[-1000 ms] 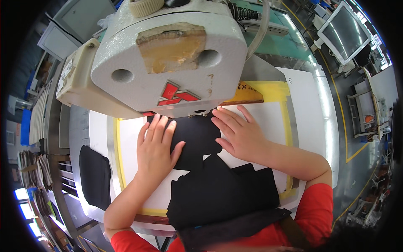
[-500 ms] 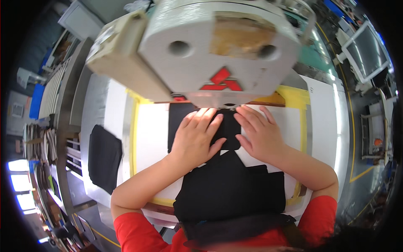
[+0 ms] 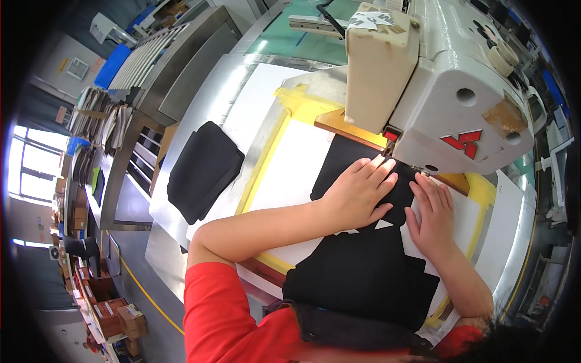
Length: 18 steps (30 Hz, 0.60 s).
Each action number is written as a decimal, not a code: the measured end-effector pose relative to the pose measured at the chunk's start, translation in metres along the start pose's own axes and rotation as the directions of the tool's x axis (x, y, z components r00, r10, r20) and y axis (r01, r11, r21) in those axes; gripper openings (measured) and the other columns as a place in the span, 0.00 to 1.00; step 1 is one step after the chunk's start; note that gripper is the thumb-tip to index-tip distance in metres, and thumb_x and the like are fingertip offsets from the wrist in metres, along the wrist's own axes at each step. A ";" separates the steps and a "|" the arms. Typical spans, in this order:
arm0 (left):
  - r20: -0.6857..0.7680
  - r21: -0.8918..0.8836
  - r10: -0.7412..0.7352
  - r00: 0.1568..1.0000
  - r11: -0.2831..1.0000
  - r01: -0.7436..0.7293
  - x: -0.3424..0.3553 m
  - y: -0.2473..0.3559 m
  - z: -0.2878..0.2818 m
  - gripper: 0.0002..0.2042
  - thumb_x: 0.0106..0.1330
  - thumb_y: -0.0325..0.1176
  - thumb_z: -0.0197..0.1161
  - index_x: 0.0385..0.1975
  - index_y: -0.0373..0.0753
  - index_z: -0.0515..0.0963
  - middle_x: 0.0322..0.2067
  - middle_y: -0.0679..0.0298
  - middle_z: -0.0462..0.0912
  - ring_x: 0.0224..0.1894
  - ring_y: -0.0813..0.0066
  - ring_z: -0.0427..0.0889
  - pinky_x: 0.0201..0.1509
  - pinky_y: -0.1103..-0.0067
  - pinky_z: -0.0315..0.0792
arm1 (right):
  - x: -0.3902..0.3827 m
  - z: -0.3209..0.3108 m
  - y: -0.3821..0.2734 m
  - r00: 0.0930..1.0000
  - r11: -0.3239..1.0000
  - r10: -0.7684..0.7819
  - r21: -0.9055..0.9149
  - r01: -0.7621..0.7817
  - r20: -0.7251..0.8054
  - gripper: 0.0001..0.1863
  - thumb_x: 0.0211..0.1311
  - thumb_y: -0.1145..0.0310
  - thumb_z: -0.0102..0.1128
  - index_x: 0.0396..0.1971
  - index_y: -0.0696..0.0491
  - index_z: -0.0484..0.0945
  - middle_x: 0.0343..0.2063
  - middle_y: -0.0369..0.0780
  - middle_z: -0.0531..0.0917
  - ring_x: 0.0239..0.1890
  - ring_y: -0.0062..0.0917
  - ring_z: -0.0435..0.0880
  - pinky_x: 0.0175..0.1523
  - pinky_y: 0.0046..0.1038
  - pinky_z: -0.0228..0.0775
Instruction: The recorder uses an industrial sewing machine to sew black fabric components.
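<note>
Under the head of a large white industrial sewing machine (image 3: pixel 466 91) lies a flat piece of black fabric (image 3: pixel 340 162). My left hand (image 3: pixel 361 190) rests palm down on it, fingers stretched toward the needle area. My right hand (image 3: pixel 433 218) lies at the fabric's right edge, fingers extended and thumb apart. Both sets of fingertips are close to the machine's presser area, where the needle itself cannot be made out. Nearer to me, black fabric pieces (image 3: pixel 363 272) lie over the white work surface (image 3: pixel 281 175), which is bordered with yellow tape.
A stack of black fabric pieces (image 3: pixel 206 172) sits on the metal table to the left. Beyond it stands a metal rack (image 3: pixel 142 85) with a bundle of papers (image 3: pixel 100 115). Cardboard boxes (image 3: pixel 132 320) are at the lower left. The machine head overhangs the far right of the work surface.
The view has swung left, so the machine and hands appear farther right, and more of the left side shows. Both hands stay flat at the fabric by the machine.
</note>
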<state>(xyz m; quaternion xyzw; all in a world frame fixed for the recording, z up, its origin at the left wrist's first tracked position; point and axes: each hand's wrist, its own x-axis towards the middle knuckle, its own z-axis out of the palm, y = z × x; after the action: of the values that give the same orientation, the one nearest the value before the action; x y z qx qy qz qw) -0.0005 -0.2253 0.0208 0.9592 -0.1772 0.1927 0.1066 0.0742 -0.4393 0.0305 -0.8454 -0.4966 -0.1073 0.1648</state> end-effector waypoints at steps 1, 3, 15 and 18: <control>0.006 -0.006 -0.001 1.000 1.000 0.001 0.000 0.000 0.000 0.26 0.62 0.48 0.60 0.55 0.36 0.72 0.59 0.54 0.69 0.59 0.60 0.68 0.65 0.67 0.59 | 0.000 -0.001 0.000 1.000 1.000 -0.006 0.001 0.006 -0.002 0.25 0.54 0.68 0.62 0.54 0.57 0.72 0.57 0.42 0.72 0.63 0.34 0.69 0.67 0.42 0.54; 0.004 0.007 -0.007 1.000 1.000 0.007 0.001 0.001 -0.001 0.26 0.62 0.48 0.60 0.55 0.36 0.72 0.58 0.54 0.70 0.59 0.60 0.68 0.65 0.67 0.60 | 0.000 -0.004 0.000 1.000 1.000 -0.002 0.007 0.002 0.000 0.25 0.54 0.68 0.62 0.54 0.57 0.73 0.57 0.43 0.72 0.61 0.36 0.70 0.66 0.42 0.56; -0.058 -0.044 -0.029 0.998 0.999 0.027 0.002 -0.002 -0.008 0.24 0.62 0.46 0.61 0.53 0.37 0.72 0.56 0.55 0.71 0.60 0.59 0.69 0.63 0.67 0.63 | 0.005 -0.008 -0.001 0.997 0.996 -0.047 0.074 0.051 -0.060 0.22 0.52 0.72 0.62 0.50 0.55 0.74 0.55 0.43 0.72 0.58 0.39 0.72 0.63 0.43 0.60; -0.055 -0.130 -0.041 0.998 0.991 0.034 -0.013 -0.012 -0.026 0.21 0.61 0.42 0.65 0.51 0.39 0.74 0.55 0.59 0.74 0.57 0.62 0.73 0.60 0.67 0.67 | 0.001 -0.009 -0.001 0.993 0.986 -0.119 0.118 0.118 -0.005 0.21 0.51 0.72 0.63 0.48 0.55 0.75 0.54 0.42 0.74 0.58 0.39 0.72 0.63 0.44 0.60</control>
<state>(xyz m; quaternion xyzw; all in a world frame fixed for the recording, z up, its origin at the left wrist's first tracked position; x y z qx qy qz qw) -0.0157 -0.2029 0.0375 0.9475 -0.1680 0.2064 0.1770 0.0739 -0.4413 0.0391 -0.8032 -0.5516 -0.0866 0.2074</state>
